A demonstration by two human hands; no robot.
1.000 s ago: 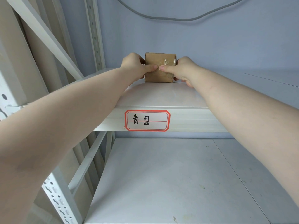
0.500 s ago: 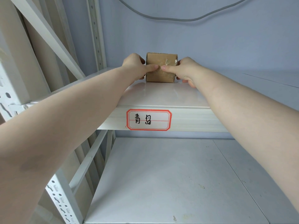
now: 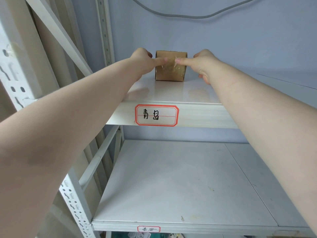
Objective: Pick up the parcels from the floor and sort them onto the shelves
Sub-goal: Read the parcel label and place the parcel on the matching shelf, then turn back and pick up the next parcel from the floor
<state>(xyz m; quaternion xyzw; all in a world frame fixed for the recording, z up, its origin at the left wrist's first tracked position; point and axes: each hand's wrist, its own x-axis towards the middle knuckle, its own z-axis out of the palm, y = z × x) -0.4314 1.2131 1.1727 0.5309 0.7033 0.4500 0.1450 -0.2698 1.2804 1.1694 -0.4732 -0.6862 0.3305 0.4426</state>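
Note:
A small brown cardboard parcel (image 3: 170, 70) with clear tape on its front stands on the upper shelf (image 3: 171, 93), near the back wall. My left hand (image 3: 143, 61) is just left of it and my right hand (image 3: 204, 65) just right of it. Each thumb tip lies on the parcel's front face. The fingers of both hands sit slightly off the parcel's sides, and the right hand shows a clear gap. The parcel rests on the shelf by itself.
A red-bordered handwritten label (image 3: 156, 115) is stuck on the upper shelf's front edge. Below is a wide white lower shelf (image 3: 180, 182) with its own label (image 3: 148, 229). Perforated metal uprights (image 3: 104, 31) and a diagonal brace (image 3: 58, 35) stand at the left. A grey cable (image 3: 188, 15) hangs on the wall.
The parcel now stands a little further back on the shelf. Both hands have loosened from its sides, the right one pulling away to the right; only the thumbs stay on the front.

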